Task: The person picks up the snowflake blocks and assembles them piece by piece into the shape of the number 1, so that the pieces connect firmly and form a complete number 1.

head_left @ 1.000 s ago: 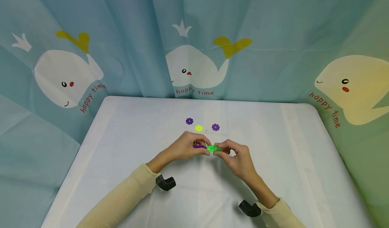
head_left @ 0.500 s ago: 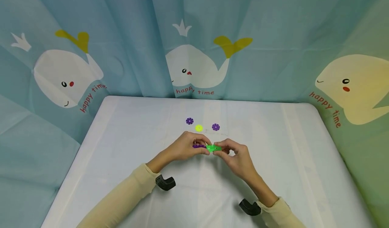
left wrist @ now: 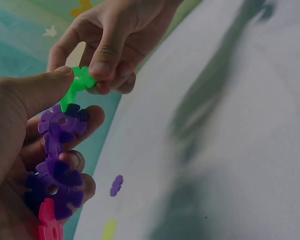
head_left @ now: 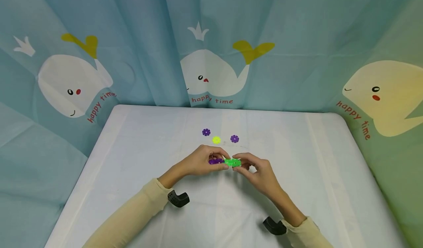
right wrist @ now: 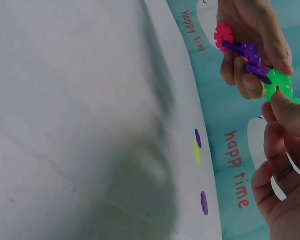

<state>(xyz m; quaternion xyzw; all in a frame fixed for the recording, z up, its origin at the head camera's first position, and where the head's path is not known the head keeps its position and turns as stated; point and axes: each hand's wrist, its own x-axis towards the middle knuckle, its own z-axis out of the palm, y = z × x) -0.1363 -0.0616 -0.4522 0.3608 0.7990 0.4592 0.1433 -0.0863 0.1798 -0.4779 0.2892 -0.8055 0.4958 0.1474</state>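
A chain of interlocking snowflake discs hangs between the hands, above the table. The left hand [head_left: 201, 160] holds it, with the thumb on a green snowflake disc [right wrist: 279, 84] and the other fingers behind the purple discs [left wrist: 54, 189]. At the chain's far end, by the left palm, sits a pink disc [right wrist: 223, 37]. The right hand [head_left: 259, 172] pinches the green end [left wrist: 84, 77] between thumb and fingers. A second bit of green shows beside the right thumb in the right wrist view. The fingers partly hide the joints between discs.
On the white table [head_left: 158, 138] beyond the hands lie two loose purple discs [head_left: 206, 132] and a yellow disc [head_left: 216, 140]. A blue-green curtain [head_left: 142, 50] with whale prints stands along the back and sides. Each wrist wears a black camera mount [head_left: 179, 199].
The green and purple discs have turned slightly, so more of their faces shows. The right thumb and forefinger stand a little wider at the green end. The loose discs stay put.
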